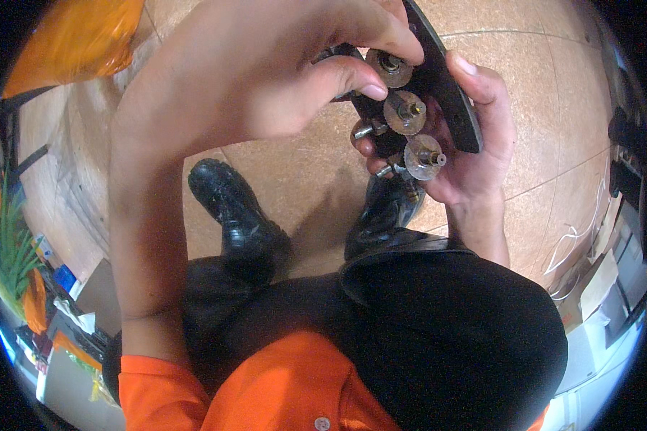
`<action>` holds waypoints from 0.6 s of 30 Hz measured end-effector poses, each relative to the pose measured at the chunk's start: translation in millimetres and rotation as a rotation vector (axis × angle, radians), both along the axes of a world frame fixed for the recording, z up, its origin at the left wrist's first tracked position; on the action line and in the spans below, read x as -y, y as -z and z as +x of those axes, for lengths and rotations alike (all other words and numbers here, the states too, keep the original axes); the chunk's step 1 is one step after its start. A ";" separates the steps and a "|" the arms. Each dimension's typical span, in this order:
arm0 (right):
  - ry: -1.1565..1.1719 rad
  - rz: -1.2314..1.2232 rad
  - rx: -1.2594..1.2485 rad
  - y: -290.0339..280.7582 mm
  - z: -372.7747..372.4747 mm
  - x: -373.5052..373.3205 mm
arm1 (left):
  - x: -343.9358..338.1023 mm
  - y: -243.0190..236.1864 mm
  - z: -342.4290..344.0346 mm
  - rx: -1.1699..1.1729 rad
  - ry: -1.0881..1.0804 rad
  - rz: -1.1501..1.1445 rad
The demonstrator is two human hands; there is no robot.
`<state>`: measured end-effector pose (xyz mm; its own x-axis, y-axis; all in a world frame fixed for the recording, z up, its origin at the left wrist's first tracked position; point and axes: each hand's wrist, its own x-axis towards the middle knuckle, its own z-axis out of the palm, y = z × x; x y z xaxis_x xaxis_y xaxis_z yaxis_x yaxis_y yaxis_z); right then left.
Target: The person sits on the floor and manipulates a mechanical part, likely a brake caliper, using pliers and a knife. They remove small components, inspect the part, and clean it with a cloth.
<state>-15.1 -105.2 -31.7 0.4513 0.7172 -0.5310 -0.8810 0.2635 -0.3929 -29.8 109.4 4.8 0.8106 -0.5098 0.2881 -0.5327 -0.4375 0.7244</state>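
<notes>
A dark curved part [449, 86] with several studs and round metal discs is raised in front of me, above the floor. My right hand [487, 140] wraps round it from the right, its thumb on the outer edge and some fingertips showing beneath. From the left, my left hand [280, 68] reaches over, with thumb and forefinger bent on either side of the uppermost disc [389, 67]. Below it are a middle disc [405, 113] and a lowest disc [425, 157], each with a threaded stud through its centre. Short bright metal pins [370, 131] stick out beside them.
Black boots [233, 208] stand on the tan tiled floor [287, 179]. An orange sheet or bag [86, 43] lies at upper left, above a pale worn board [68, 179]. A green plant [13, 251] is at far left. At right lie a white cord [568, 233] and boxes [597, 294].
</notes>
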 end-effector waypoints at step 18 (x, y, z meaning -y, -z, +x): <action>-0.014 0.027 0.006 -0.2 1.0 0.5 | 4.1 3.1 -3.7 -0.037 -0.086 0.011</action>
